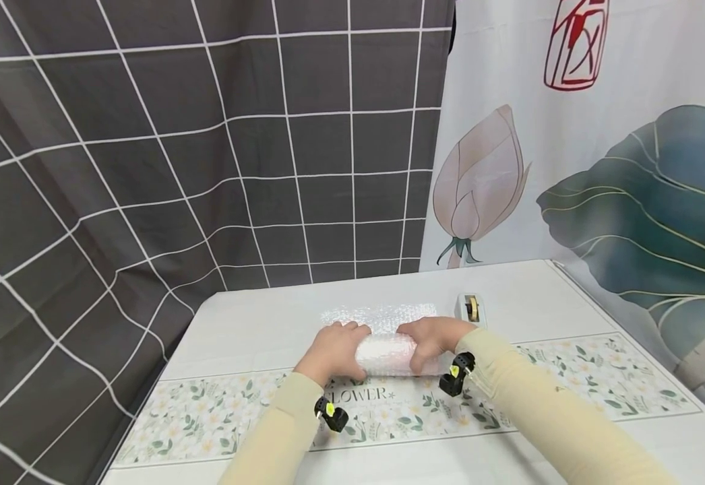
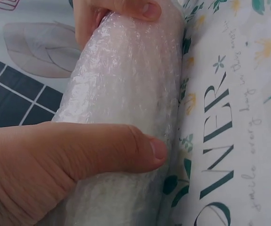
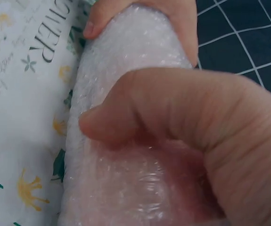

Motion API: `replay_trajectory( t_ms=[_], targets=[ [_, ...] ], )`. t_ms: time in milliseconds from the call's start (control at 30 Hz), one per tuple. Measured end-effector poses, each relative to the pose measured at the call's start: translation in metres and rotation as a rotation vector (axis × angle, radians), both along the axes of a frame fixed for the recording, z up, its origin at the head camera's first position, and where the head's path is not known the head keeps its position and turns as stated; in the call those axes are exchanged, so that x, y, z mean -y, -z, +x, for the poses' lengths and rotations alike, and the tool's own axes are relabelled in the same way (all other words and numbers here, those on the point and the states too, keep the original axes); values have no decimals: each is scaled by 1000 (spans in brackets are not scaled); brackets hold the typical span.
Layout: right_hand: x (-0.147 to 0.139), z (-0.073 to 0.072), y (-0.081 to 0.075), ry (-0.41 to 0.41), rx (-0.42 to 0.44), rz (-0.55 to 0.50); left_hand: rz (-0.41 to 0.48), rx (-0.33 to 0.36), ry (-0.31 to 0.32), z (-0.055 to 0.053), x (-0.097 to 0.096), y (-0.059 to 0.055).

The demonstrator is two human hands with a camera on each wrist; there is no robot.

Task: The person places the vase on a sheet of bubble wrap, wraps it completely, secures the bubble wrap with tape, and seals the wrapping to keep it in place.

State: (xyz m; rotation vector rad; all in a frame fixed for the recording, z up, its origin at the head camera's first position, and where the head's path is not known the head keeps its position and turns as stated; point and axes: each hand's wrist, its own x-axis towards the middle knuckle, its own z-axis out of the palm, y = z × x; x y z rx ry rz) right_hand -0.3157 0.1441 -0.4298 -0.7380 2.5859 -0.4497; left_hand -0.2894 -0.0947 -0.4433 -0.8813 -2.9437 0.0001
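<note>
A roll of bubble wrap [image 1: 383, 356] lies crosswise on the table, whitish, with a pink tint towards its right end. What it wraps, if anything, cannot be made out. A flat stretch of bubble wrap [image 1: 389, 314] spreads behind it. My left hand [image 1: 335, 350] grips the roll's left part, its thumb [image 2: 126, 148] across the near side in the left wrist view. Towards the other end, my right hand [image 1: 431, 340] holds the roll too, with the thumb [image 3: 126, 108] bent over it in the right wrist view. Most of the fingers beyond the roll are hidden in the wrist views.
A small tape dispenser [image 1: 470, 308] with yellowish tape stands just behind my right hand. The white tablecloth [image 1: 255, 316] has a floral band with lettering. A dark grid curtain [image 1: 316, 148] and a white flower-printed curtain [image 1: 510, 81] hang behind the table.
</note>
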Motion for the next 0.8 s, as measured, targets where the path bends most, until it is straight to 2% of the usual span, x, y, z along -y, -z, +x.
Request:
replay_trajectory(
  t_ms=[133, 267, 400, 633, 700, 800],
  targets=[
    [-2, 2, -5, -28, -9, -7, -3, 28, 0, -4, 1, -1],
    [-3, 5, -9, -76, -73, 1, 11, 105, -16, -9, -1, -3],
    [-3, 13, -10, -131, -212, 25, 52, 192, -28, -10, 0, -9],
    [-2, 26, 3, -171, -549, 90, 139, 384, -74, -12, 4, -13],
    [-1, 28, 8, -170, -607, 121, 161, 435, -86, -14, 5, -12],
    [1, 29, 12, -174, -647, 148, 187, 503, -95, -17, 6, -10]
  ],
)
